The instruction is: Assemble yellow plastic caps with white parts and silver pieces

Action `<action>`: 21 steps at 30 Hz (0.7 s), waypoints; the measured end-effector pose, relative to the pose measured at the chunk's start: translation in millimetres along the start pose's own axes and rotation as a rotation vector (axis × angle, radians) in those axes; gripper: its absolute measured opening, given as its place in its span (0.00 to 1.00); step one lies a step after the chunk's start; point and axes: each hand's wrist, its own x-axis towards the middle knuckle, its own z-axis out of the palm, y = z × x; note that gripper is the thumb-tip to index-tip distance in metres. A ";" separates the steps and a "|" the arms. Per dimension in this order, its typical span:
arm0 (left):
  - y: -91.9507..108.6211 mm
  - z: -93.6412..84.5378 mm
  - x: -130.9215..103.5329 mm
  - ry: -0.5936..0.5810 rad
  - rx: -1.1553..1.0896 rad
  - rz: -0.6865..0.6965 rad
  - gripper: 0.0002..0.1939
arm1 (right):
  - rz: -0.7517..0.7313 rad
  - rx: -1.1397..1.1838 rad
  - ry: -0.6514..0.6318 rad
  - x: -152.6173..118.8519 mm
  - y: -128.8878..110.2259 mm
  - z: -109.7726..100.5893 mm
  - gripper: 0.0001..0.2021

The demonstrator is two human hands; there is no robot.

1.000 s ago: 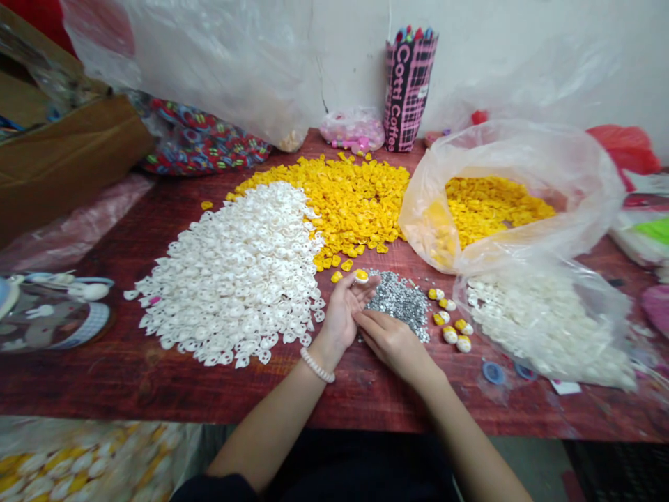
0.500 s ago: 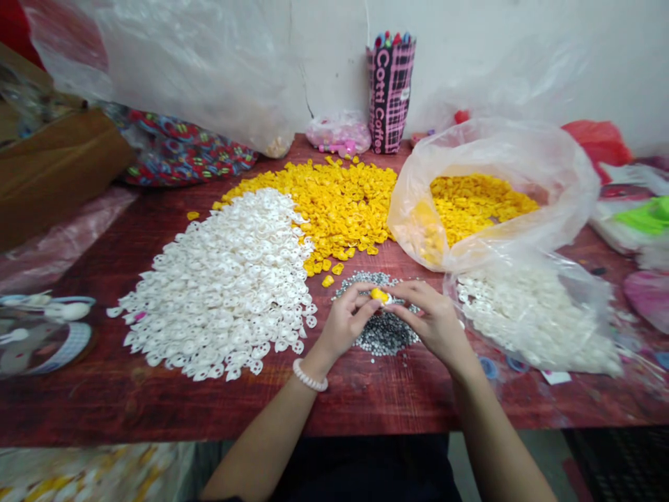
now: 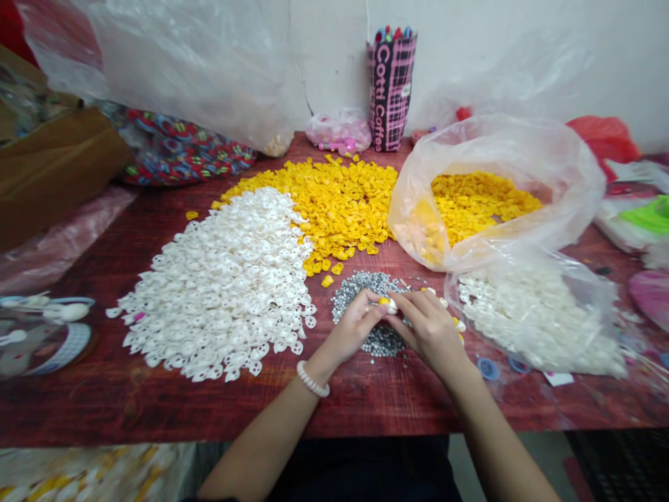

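Observation:
My left hand (image 3: 358,322) and my right hand (image 3: 427,322) meet over a pile of small grey beads or discs (image 3: 366,284). Pinched between the fingertips of both is a small yellow-and-white plastic piece (image 3: 387,303); its exact kind is too small to make out. To the left spreads a heap of white plastic pieces (image 3: 224,286) with small holes. Behind the grey pile lies a heap of yellow plastic pieces (image 3: 339,202). Several yellow-and-white pieces (image 3: 459,325) lie partly hidden beside my right hand.
An open clear bag (image 3: 412,209) of yellow pieces stands at the right, with a bag of white pieces (image 3: 543,314) in front. A plaid bag (image 3: 391,94) is by the wall. At the left are a cardboard box (image 3: 63,167) and a tape roll (image 3: 67,348).
Both hands have shifted slightly right and toward me, with the yellow-and-white piece still between them. My right hand has turned, uncovering several pieces beside it.

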 end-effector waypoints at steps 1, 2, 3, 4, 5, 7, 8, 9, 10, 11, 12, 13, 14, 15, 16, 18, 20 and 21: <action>-0.1 0.3 -0.1 0.005 0.025 0.003 0.09 | 0.000 -0.020 0.004 -1.0 -0.3 1.3 0.15; 0.0 0.4 -0.2 0.012 0.051 0.006 0.09 | -0.003 -0.030 0.007 -2.1 -0.4 2.7 0.14; 0.3 0.4 -0.3 0.017 0.073 0.009 0.09 | -0.011 -0.031 0.008 -3.3 -0.2 4.0 0.13; 0.7 0.2 -0.4 0.009 0.094 0.009 0.09 | -0.022 -0.021 0.008 -4.5 0.2 5.1 0.13; 1.2 0.0 -0.4 -0.010 0.111 0.005 0.09 | -0.029 0.000 0.010 -6.0 1.4 5.8 0.12; 1.9 -1.4 0.4 -0.075 0.113 -0.029 0.10 | -0.018 0.055 0.035 -9.6 7.1 6.1 0.10; 2.0 -2.7 1.3 -0.101 0.100 -0.052 0.11 | 0.005 0.075 0.055 -11.7 12.3 5.5 0.10; 1.7 -4.6 2.6 -0.105 0.089 -0.068 0.12 | 0.042 0.079 0.077 -13.9 19.2 4.4 0.10; 1.2 -7.3 4.3 -0.076 0.096 -0.069 0.13 | 0.088 0.064 0.094 -16.0 27.7 3.0 0.11; 0.4 -10.8 6.4 -0.012 0.129 -0.055 0.14 | 0.138 0.027 0.101 -17.9 37.1 1.3 0.12; -0.5 -15.0 8.8 0.082 0.190 -0.025 0.14 | 0.181 -0.027 0.088 -19.2 46.9 -0.5 0.13; -1.4 -19.9 11.4 0.192 0.282 0.017 0.14 | 0.213 -0.093 0.051 -19.9 56.4 -2.1 0.14; -2.1 -25.1 13.9 0.301 0.391 0.059 0.13 | 0.233 -0.163 -0.002 -19.9 64.9 -3.5 0.14; -2.6 -30.5 16.1 0.394 0.514 0.105 0.13 | 0.240 -0.233 -0.061 -19.0 72.0 -4.5 0.14; -2.7 -35.8 17.8 0.467 0.659 0.148 0.12 | 0.238 -0.300 -0.118 -17.4 77.4 -5.0 0.14; -1.6 -44.9 19.2 0.578 0.992 0.214 0.11 | 0.223 -0.421 -0.204 -12.9 84.0 -4.6 0.14; 0.4 -51.5 18.2 0.650 1.300 0.215 0.12 | 0.217 -0.527 -0.252 -8.6 86.5 -3.1 0.16; 1.3 -53.9 17.1 0.670 1.417 0.190 0.12 | 0.207 -0.567 -0.280 -6.9 87.0 -2.4 0.16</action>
